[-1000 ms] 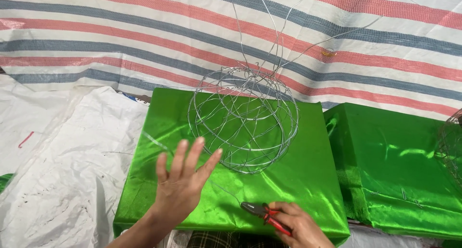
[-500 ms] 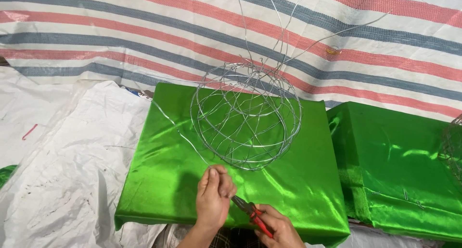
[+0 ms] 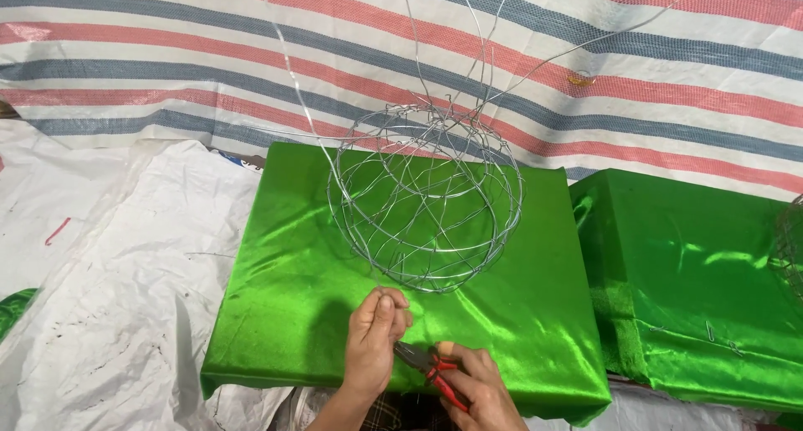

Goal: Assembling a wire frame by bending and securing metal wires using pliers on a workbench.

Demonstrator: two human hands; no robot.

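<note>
A round frame of silver wire [image 3: 425, 197] stands on a box wrapped in shiny green cloth [image 3: 276, 297], with several long loose wire ends rising from its top. My left hand [image 3: 375, 335] is just in front of the frame, fingers pinched together on a thin wire that runs up from it. My right hand [image 3: 473, 389] is at the box's near edge, holding red-handled pliers [image 3: 431, 371] whose jaws point at my left fingers.
A second green-wrapped box [image 3: 694, 289] stands to the right, with part of another wire frame [image 3: 790, 243] at the picture's edge. White plastic sheeting [image 3: 109, 289] lies on the left. A striped red, blue and white tarpaulin [image 3: 201, 55] covers the ground behind.
My left hand, spread open over the green box a second ago, has drawn back and closed on a thin wire. The pliers in my right hand have come up close to it.
</note>
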